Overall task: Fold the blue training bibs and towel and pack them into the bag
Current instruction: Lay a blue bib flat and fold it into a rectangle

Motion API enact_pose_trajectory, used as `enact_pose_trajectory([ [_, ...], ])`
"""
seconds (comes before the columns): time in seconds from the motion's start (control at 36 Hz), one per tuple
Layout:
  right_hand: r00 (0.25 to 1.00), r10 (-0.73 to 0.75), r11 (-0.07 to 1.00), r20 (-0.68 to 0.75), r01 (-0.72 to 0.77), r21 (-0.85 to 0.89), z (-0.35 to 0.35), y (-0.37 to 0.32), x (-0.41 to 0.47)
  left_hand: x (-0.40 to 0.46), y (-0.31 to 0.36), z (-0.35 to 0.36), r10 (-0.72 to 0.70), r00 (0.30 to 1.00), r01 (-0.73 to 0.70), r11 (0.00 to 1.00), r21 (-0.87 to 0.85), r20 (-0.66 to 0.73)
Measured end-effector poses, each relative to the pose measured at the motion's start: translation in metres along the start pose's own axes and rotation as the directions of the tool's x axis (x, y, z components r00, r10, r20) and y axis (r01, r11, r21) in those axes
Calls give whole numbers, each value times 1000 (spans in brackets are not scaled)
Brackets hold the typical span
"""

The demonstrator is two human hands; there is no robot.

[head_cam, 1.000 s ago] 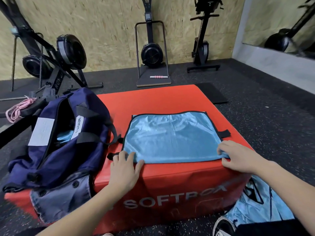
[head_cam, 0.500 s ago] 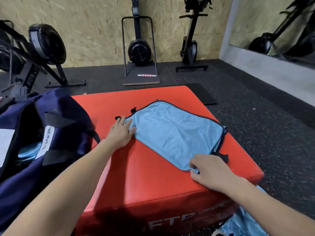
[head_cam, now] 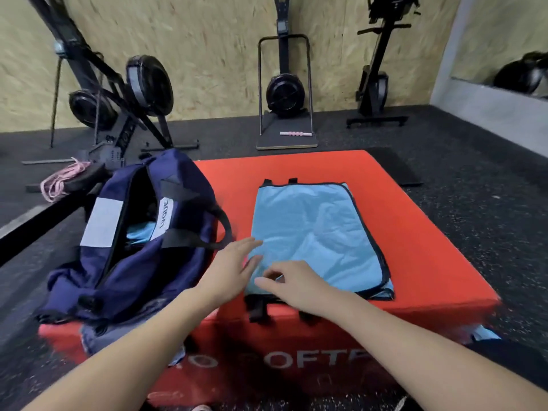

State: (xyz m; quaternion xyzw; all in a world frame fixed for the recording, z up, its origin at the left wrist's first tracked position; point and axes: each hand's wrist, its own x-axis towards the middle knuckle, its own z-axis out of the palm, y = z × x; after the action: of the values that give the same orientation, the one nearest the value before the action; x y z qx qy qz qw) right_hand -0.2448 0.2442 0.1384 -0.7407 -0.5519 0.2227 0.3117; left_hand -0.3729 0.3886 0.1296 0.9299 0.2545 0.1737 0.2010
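Note:
A light blue training bib (head_cam: 317, 232) with black trim lies folded lengthwise on the red soft box (head_cam: 439, 262). My left hand (head_cam: 234, 268) lies flat with straight fingers at the bib's near left edge. My right hand (head_cam: 293, 283) rests on the bib's near left corner, fingers extended toward the left hand. The navy bag (head_cam: 133, 238) stands unzipped on the box's left side, with light blue fabric (head_cam: 141, 235) visible inside. More light blue cloth (head_cam: 483, 333) shows at the box's lower right on the floor.
Rowing and ski machines (head_cam: 284, 84) stand along the wooden wall behind. A pink rope (head_cam: 62, 179) lies on a black bench at the left. A black mat (head_cam: 394, 170) sits behind the box on the speckled dark floor. A grey garment (head_cam: 95, 336) hangs under the bag.
The bib was turned and folded over, going from a wide sheet to a narrower lengthwise panel. Both hands moved together to its near left corner.

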Motion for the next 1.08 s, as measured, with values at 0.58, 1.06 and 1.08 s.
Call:
enact_pose_trajectory([
  [0.58,996,25,873,-88,-65,-484,-95,134,-114,-60,-11,16,93,967,-108,993,49,239],
  [1.06,985,114,983,-133,-131,-131,-116,106,-121,-72,34,-10,-62,997,70,954,-293,38],
  [1.08,984,117,984,-137,-134,-119,-117,106,-120,-70,36,-12,-66,998,68,947,-313,16],
])
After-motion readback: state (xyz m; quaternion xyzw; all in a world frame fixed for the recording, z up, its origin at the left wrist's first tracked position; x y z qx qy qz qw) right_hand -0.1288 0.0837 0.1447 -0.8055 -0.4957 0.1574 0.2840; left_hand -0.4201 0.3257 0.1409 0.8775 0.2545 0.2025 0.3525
